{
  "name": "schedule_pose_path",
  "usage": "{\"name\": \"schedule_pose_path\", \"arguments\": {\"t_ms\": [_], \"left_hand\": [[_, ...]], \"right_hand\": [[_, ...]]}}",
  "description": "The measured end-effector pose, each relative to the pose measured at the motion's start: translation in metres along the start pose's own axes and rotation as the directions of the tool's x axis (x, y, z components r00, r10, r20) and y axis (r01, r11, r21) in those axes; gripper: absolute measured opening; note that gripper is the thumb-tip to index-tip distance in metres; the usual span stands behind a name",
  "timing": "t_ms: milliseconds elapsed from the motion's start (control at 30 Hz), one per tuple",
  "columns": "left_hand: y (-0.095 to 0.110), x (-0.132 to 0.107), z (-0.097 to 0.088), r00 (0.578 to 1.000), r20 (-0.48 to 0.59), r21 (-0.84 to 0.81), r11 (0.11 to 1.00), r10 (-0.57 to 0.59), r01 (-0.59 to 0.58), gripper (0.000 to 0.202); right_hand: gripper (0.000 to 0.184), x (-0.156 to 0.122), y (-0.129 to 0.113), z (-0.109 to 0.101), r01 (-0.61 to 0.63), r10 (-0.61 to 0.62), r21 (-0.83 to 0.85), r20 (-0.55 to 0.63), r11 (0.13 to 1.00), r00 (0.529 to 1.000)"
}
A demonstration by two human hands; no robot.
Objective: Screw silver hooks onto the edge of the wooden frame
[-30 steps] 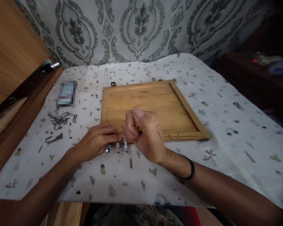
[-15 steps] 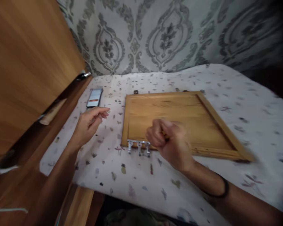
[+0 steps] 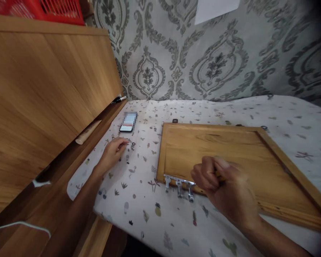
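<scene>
My right hand (image 3: 226,189) is closed in a fist over the front part of a framed wooden panel (image 3: 211,146); whatever is inside it is hidden. Just left of its knuckles, a metal strip with three hook-like fittings (image 3: 179,185) lies along the panel's front edge. I cannot tell whether the fist touches that strip. My left hand (image 3: 114,153) is low over the patterned cloth, its fingers loosely bent and nothing plainly visible in them. Beside its fingertips is a small dark mark or item (image 3: 133,145), too small to name. A phone (image 3: 128,122) lies beyond this hand.
A patterned cloth (image 3: 139,171) covers the table. Small dark fittings (image 3: 175,121) stick out behind the panel. On the left stands a wooden cabinet side (image 3: 50,82) with a red basket (image 3: 61,10) on top. A wooden rod (image 3: 87,132) lies along its foot. Patterned wallpaper (image 3: 171,53) rises behind.
The view has swung up and left, so the basket and a white sheet on the wall now show. My left hand has lowered toward the cloth near the phone. The right fist stays over the panel.
</scene>
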State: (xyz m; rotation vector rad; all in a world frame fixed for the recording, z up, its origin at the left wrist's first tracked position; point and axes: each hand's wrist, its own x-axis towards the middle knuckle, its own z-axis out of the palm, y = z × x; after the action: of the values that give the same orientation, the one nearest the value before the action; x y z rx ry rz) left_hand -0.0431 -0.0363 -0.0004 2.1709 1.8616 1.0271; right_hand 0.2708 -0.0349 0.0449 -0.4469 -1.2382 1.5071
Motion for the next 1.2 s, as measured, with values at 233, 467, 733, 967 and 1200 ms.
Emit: {"name": "schedule_pose_path", "arguments": {"t_ms": [233, 467, 733, 967, 1200], "left_hand": [[0.011, 0.005, 0.012, 0.968, 0.184, 0.225, 0.952, 0.168, -0.208, 0.023], [0.004, 0.009, 0.022, 0.959, 0.199, 0.326, 0.91, 0.2, -0.257, 0.026], [0.005, 0.009, 0.021, 0.973, 0.12, 0.301, 0.926, 0.199, -0.226, 0.024], [0.013, 0.005, 0.013, 0.995, -0.021, 0.236, 0.967, 0.101, -0.093, 0.017], [0.027, 0.003, 0.012, 0.997, 0.035, 0.017, 0.997, -0.073, 0.072, 0.019]], "right_hand": [[0.059, -0.001, 0.002, -0.004, -0.012, 0.012, -0.002, 0.021, 1.0, 1.0], [0.06, -0.001, 0.002, -0.005, 0.018, -0.017, -0.047, 0.003, 0.999, 1.0], [0.058, -0.002, 0.005, -0.007, 0.046, -0.046, -0.025, 0.012, 0.999, 0.999], [0.062, 0.0, 0.004, -0.007, 0.052, -0.052, -0.001, 0.025, 0.999, 0.998], [0.065, 0.0, 0.005, -0.009, 0.05, -0.05, 0.003, 0.02, 0.999, 0.999]]}}
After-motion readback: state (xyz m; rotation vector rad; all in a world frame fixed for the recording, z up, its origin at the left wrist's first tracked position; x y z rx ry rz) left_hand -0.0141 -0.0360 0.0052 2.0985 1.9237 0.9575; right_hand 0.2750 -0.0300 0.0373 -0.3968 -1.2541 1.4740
